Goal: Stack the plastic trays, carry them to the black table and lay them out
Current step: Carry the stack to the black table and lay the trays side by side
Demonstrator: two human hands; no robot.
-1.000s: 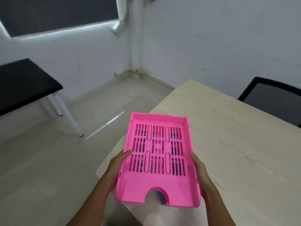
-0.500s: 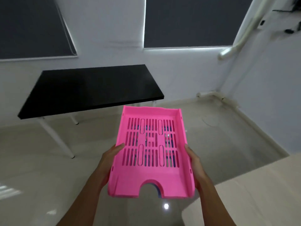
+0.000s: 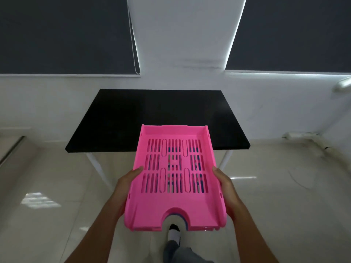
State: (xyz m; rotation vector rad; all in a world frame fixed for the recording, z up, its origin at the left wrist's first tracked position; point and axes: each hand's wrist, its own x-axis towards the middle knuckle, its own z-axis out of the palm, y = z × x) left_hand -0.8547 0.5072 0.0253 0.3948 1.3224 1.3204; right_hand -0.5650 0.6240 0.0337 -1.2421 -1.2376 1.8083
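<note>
Pale floor tiles (image 3: 57,186) stretch toward the black tabletop (image 3: 155,118) ahead. From the head view, left hand (image 3: 126,184) and right hand (image 3: 227,186) each keep a closed grip on the stacked trays (image 3: 174,179), pink on top; stacking looks done, carrying underway, laying out remains.
</note>
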